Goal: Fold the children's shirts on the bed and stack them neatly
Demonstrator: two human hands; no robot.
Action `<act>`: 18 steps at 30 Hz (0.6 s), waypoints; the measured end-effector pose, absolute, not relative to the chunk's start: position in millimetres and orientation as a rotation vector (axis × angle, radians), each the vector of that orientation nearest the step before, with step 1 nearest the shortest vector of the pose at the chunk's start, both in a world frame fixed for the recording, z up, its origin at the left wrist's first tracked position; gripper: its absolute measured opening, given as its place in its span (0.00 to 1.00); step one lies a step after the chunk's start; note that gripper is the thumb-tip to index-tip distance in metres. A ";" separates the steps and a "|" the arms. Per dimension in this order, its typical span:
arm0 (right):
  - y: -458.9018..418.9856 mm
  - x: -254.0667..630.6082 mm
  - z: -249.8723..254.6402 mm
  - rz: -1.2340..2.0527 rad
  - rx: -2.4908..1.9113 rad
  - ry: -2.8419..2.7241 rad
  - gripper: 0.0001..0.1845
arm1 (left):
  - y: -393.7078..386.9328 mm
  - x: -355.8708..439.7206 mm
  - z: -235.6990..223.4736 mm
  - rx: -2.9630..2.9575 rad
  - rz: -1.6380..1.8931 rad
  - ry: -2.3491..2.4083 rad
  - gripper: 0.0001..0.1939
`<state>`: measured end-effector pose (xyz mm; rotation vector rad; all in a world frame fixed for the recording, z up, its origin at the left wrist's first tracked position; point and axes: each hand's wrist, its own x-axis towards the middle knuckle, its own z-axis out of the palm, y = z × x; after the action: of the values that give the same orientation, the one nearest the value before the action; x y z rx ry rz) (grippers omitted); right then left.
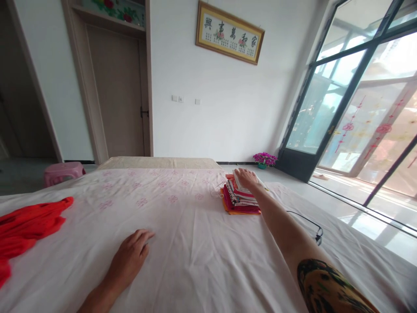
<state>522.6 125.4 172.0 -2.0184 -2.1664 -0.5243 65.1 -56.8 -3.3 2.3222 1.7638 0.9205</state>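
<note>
R hand [246, 177] is palm-down on top of a pile of folded cloths [243, 200], fingers out fairly flat & pressing on the white top layer. Pile sits on the white sheet [195, 261], ahead & to the R: orange at the bottom, then dk pink, then a b/w patterned bit, w/ red & white higher up. Thin white cord [219, 192] lies just L of it. L hand [133, 248] rests on the sheet nearer in, fingers close tog. & slightly bent; palm's hidden, so can't tell if it's holding anything. Red cloth [32, 221] lies crumpled at far L, well apart from the pile. Glasses [318, 237] are on the sheet R of the R forearm, which has a patterned sleeve [329, 287]. Beyond: pink stool [63, 173] on the L, purple flowers [264, 159] by the glass door [312, 104].
</note>
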 end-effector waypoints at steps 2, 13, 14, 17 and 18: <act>113.1 497.5 167.5 -0.572 -1.873 -2.006 0.24 | -57.5 65.6 1.5 2.293 0.918 1.746 0.19; 22.9 343.8 31.6 0.319 -1.343 -2.334 0.30 | -55.5 15.7 13.2 1.943 0.925 2.461 0.20; 20.9 340.3 23.9 0.300 -1.369 -2.345 0.29 | -57.4 2.0 15.8 1.865 0.935 2.607 0.20; 19.0 336.2 12.6 0.203 -1.416 -2.407 0.28 | -67.4 -44.3 24.9 1.596 1.060 2.907 0.22; 18.8 335.9 11.7 0.179 -1.414 -2.429 0.27 | -71.9 -60.2 27.4 1.498 1.112 2.955 0.24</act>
<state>335.9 18.8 11.7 -1.4141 -2.4292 0.1792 -60.2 -71.9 27.4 1.4975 2.9548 1.1117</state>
